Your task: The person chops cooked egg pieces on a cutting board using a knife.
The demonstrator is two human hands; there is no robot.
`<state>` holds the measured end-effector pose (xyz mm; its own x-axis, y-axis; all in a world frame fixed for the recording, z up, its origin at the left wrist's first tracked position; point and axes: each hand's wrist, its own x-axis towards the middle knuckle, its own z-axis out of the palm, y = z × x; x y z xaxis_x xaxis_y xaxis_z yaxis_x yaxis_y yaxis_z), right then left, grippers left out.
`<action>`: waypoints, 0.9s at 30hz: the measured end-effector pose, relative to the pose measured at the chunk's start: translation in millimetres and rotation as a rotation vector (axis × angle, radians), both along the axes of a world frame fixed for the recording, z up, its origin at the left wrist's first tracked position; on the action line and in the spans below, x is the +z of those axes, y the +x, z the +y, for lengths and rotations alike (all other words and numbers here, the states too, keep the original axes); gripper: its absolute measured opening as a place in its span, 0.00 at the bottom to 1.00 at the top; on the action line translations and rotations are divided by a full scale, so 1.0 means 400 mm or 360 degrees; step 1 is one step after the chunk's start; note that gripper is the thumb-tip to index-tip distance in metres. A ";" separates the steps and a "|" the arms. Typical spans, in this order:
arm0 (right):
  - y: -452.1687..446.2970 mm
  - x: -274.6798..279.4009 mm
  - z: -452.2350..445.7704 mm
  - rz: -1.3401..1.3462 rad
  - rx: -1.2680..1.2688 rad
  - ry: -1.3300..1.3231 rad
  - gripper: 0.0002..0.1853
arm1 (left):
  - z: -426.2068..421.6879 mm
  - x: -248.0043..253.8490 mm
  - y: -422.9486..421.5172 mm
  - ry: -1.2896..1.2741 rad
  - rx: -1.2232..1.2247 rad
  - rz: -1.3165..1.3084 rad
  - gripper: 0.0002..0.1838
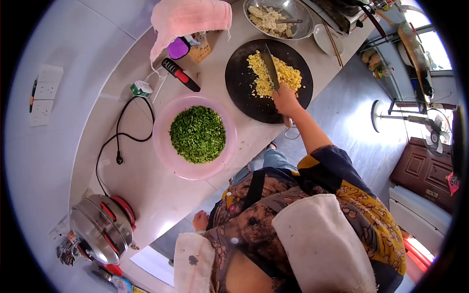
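My right hand is closed round the handle of a knife, whose blade rests among chopped yellow pieces on a round black board. Beside the board, a pink bowl holds finely chopped greens. Down by the counter's front edge, next to my body, is my left hand; its fingers look curled in, and whether anything is inside them is too small to tell.
A metal bowl with pale filling and a white plate with chopsticks stand beyond the board. Near the wall are a red-and-black handled tool, a black cable and a steel pot.
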<state>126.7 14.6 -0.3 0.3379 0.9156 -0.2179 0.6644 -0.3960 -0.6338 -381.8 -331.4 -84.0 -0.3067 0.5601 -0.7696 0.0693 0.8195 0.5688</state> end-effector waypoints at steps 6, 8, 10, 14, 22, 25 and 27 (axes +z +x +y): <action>-0.002 0.015 -0.018 -0.0029 0.0068 0.0062 0.15 | 0.009 -0.037 -0.037 -0.0017 -0.0396 0.0077 0.12; 0.004 0.048 -0.028 0.0134 -0.0016 0.0019 0.15 | -0.004 -0.039 -0.039 -0.0016 -0.0198 -0.0058 0.11; 0.006 0.110 -0.029 0.0203 -0.0070 -0.0011 0.15 | 0.016 0.018 0.005 -0.0012 -0.0077 -0.0014 0.11; 0.045 -0.009 0.013 -0.0124 0.0057 0.0055 0.15 | 0.011 0.006 0.011 -0.0105 -0.0038 0.0040 0.12; 0.019 0.067 -0.014 -0.0027 0.0064 0.0093 0.14 | -0.093 -0.141 -0.039 -0.0055 0.0226 -0.0003 0.10; -0.003 0.085 -0.001 -0.0067 0.0106 0.0073 0.14 | -0.092 -0.145 -0.086 -0.0112 -0.0232 0.0006 0.13; -0.012 0.015 0.012 -0.0146 0.0182 -0.0021 0.14 | -0.092 -0.130 -0.098 -0.0126 -0.0543 0.0169 0.16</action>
